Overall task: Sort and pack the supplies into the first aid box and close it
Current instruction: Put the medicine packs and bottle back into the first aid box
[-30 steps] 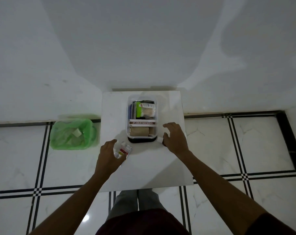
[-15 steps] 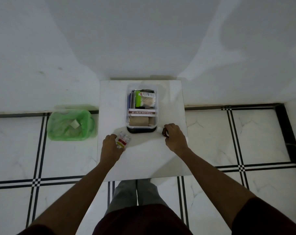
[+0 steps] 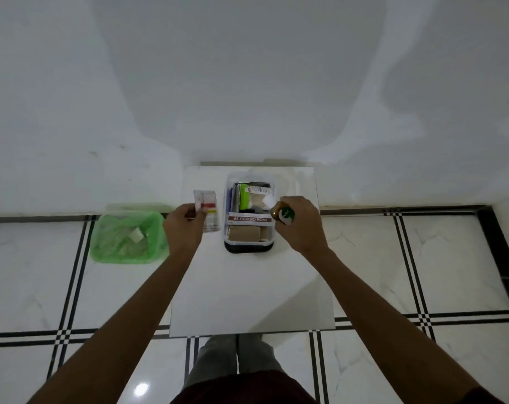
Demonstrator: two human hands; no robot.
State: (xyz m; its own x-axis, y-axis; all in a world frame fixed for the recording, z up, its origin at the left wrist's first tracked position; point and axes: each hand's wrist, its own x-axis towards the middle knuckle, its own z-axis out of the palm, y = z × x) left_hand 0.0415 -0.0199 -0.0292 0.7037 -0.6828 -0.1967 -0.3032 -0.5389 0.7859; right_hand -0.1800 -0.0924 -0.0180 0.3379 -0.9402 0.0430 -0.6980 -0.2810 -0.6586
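Note:
The clear first aid box (image 3: pixel 226 196) stands open on a black base at the back of the white table (image 3: pixel 247 287). Inside lie an ointment carton (image 3: pixel 249 219), a tan bandage roll (image 3: pixel 244 233), a green-capped pack (image 3: pixel 243 196) and other supplies. My left hand (image 3: pixel 183 225) holds a clear packet with a red and yellow label (image 3: pixel 209 209) just left of the box. My right hand (image 3: pixel 298 225) grips a small brown bottle with a green and white label (image 3: pixel 282 214) over the box's right rim.
A green bin lined with a green bag (image 3: pixel 128 233) sits on the tiled floor left of the table. A white wall rises right behind the table. My legs (image 3: pixel 233 363) are at the table's near edge.
Both hands rose from the tabletop toward the box. The left hand carried the packet up beside the box; the right hand picked up the small bottle and brought it to the box's right rim.

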